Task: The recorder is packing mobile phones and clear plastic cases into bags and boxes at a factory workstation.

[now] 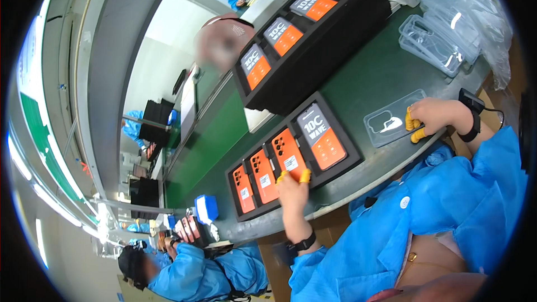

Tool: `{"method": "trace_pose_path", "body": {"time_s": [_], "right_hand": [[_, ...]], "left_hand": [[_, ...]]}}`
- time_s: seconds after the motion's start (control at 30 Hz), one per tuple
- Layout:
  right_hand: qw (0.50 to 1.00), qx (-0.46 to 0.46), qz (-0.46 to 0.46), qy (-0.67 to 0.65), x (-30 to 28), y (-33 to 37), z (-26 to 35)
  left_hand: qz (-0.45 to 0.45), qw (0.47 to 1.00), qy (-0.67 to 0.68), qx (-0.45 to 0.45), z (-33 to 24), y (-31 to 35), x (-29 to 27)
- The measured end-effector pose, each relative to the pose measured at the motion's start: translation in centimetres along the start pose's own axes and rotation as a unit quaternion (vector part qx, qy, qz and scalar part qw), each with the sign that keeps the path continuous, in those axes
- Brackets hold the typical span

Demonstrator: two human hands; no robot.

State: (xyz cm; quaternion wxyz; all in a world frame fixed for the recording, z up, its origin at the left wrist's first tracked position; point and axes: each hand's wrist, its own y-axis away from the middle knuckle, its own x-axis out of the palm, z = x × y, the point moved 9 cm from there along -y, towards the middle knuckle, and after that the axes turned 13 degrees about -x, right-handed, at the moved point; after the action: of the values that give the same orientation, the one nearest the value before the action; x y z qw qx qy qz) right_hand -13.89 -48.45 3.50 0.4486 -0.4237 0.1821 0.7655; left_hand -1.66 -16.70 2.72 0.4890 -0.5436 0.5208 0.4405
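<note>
Both hands on phone parts at green bench [358,78].
Left hand [292,187], yellow finger cots, fingers together pressing near edge of black tray [349,151] of 4 orange phones at 7 o'clock. Right hand [433,114] at 3 o'clock, fingers curled onto clear phone case [386,123]; grip unclear.

The right hand [433,114] hides one corner of the clear phone case [391,117]. The left hand [292,187] covers the tray's [296,154] near edge. Far workers are too small to tell.

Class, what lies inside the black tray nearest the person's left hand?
The black tray holds four orange phones, three back-up, one screen-up. The left hand covers part of the tray's near edge; nothing beneath the phones shows.
</note>
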Motion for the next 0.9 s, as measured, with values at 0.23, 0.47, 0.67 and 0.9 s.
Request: {"method": "trace_pose_path", "body": {"time_s": [0.23,0.47,0.67,0.9], "right_hand": [[0.999,-0.001,0.042,0.016,1.7,-0.4,-1.5],[0.991,0.006,-0.124,-0.044,-3.2,-0.4,1.7],[0.911,0.003,-0.343,-0.230,0.1,-5.5,-0.1],[0.897,-0.103,-0.430,-0.002,-7.7,0.3,3.5]], "left_hand": [[0.066,0.936,0.318,-0.133,4.6,-2.5,1.8],[0.160,0.735,0.649,-0.111,3.1,-1.7,0.0],[0.227,0.685,0.688,0.076,-13.3,4.4,0.7],[-0.041,0.931,0.202,0.302,-17.9,6.5,-0.6]]}}
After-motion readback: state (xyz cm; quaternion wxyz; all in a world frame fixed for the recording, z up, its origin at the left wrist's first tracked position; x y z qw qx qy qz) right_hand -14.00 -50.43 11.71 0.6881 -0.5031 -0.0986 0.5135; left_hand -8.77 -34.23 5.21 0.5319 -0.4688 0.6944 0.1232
